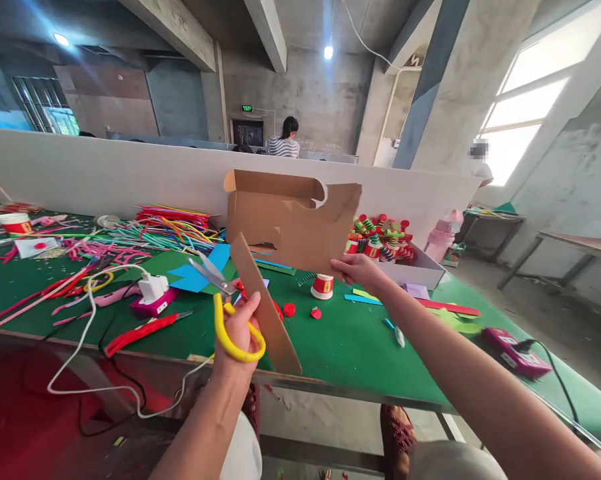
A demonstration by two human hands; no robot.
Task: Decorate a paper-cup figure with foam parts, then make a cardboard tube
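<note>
My left hand (239,332) has yellow-handled scissors (211,273) looped around it, blades apart and pointing up and left. The same hand also grips a long cardboard strip (266,308), which slants down toward the table edge. A large brown cardboard piece (300,230) with folded flaps and a curved cut in its top edge is pinched at its lower right corner by my right hand (360,272). Below it on the green table stand a small red and white paper cup (322,287) and a red disc (289,310).
Pipe cleaners (175,227) are heaped at the back left. Red pliers (145,333) and a power strip (153,303) with a white cable lie left. A box of decorated figures (420,267), a pink bottle (440,237) and another power strip (515,352) are right. A white partition (105,170) stands behind.
</note>
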